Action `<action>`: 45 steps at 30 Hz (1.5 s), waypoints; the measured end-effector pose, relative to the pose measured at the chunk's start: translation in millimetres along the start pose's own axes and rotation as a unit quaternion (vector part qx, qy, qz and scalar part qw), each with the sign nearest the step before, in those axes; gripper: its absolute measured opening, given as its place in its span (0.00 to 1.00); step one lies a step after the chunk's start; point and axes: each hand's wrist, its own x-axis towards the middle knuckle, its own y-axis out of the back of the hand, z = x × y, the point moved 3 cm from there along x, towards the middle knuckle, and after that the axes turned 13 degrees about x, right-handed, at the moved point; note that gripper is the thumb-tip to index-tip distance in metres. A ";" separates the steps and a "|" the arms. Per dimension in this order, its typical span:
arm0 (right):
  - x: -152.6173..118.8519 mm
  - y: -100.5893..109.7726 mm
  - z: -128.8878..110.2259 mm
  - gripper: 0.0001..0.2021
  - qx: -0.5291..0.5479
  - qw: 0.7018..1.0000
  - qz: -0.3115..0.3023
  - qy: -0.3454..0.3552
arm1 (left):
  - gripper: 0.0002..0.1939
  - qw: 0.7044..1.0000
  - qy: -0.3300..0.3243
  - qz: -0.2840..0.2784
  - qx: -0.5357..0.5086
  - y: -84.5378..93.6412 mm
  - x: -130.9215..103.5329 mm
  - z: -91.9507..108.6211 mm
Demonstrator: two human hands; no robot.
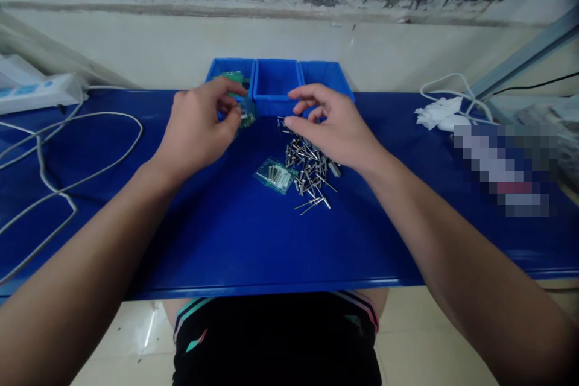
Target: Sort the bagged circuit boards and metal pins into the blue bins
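My left hand (199,123) is closed in a pinch on a small clear plastic bag (246,113) in front of the left blue bin (230,63). The bag's contents are partly hidden by my fingers. Green plastic packaging (234,76) shows at that bin, just above my knuckles. My right hand (335,123) hovers with fingers apart and curled, holding nothing, over the far side of a loose pile of metal pop rivets (310,163). Left of the pile lies another small clear bag (275,175) with pale metal pins and a white label.
A middle blue bin (277,98) and a right blue bin (332,69) stand in the row against the wall. White cables (104,114) and a power strip (43,93) lie on the left of the blue table (271,247). Crumpled white tissue (438,113) sits at the right.
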 end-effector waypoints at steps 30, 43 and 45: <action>-13.5 -17.5 -17.4 0.15 -0.014 0.996 -0.074 -0.047 | 0.18 0.966 -0.035 -0.061 -0.248 -5.0 0.6 13.1; -37.5 -43.6 -20.4 0.25 -0.253 0.917 -0.299 0.075 | 0.33 0.990 -0.026 -0.087 0.111 -16.2 10.5 -34.9; -38.5 -43.2 -19.8 0.25 -0.257 0.911 -0.313 0.072 | 0.35 0.987 -0.022 -0.110 0.117 -20.0 9.2 -34.3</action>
